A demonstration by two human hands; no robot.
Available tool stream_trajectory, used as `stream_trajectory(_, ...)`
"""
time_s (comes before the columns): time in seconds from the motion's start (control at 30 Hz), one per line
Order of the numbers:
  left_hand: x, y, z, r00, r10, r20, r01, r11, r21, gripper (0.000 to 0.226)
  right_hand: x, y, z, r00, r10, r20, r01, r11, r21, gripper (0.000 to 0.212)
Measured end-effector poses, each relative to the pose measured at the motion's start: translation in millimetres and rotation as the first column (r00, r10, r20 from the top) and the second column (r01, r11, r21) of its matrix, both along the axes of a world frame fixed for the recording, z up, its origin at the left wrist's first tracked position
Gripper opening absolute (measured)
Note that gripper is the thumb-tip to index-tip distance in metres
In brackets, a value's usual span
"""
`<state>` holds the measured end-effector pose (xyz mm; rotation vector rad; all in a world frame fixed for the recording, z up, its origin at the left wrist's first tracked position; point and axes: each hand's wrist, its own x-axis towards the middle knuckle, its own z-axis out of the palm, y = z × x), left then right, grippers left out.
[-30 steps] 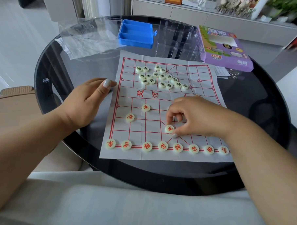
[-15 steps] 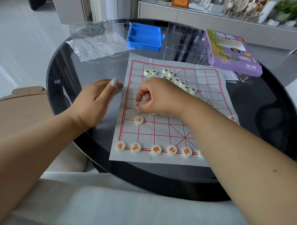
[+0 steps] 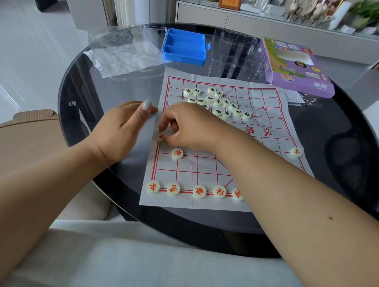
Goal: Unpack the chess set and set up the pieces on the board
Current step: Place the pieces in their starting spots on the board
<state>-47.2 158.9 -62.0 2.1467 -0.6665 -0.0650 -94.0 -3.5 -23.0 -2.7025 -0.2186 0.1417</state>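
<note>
A white paper board (image 3: pixel 205 165) with a red grid lies on the round glass table. My right hand (image 3: pixel 185 125) reaches across it and pinches a cream red-lettered piece (image 3: pixel 160 137) at the board's left edge line. My left hand (image 3: pixel 124 131) rests flat on the glass with its thumb on the board's left margin. Several red-lettered pieces (image 3: pixel 199 191) line the near row, one (image 3: pixel 177 153) stands just above it on the left and one (image 3: pixel 296 152) at the right edge. A loose cluster of black-lettered pieces (image 3: pixel 216 101) lies at the far side.
A blue compartment tray (image 3: pixel 184 46) and clear plastic packaging (image 3: pixel 125 49) sit at the back left. A clear divided case (image 3: pixel 236 54) and a purple game box (image 3: pixel 296 67) sit at the back right. The table's rim (image 3: pixel 180 227) curves close to my lap.
My right hand moved from the board's near centre to its left edge, carrying a red-lettered piece. My left hand stayed put. The camera shifted so the table sits further right in view.
</note>
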Motion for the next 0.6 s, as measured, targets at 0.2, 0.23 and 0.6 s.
stream_trajectory(0.2, 0.3, -0.1, -0.8, 1.000, -0.008, -0.010, 0.008, 1.000, 0.001, 0.061, -12.4, -1.3, 4.6, 0.998, 0.046, 0.039, -0.045, 0.999, -0.009, 0.027)
stream_trajectory(0.23, 0.2, -0.1, -0.9, 1.000, -0.006, -0.011, 0.006, 1.000, 0.003, 0.060, -13.8, -0.7, 5.4, 0.998, 0.048, 0.047, -0.047, 0.999, -0.021, 0.030)
stream_trajectory(0.6, 4.9, 4.4, -6.8, 0.999, -0.039, 0.001, 0.039, 0.999, 0.012, 0.055, -30.5, -3.2, 8.5, 0.997, 0.064, 0.038, -0.063, 0.997, -0.044, 0.039)
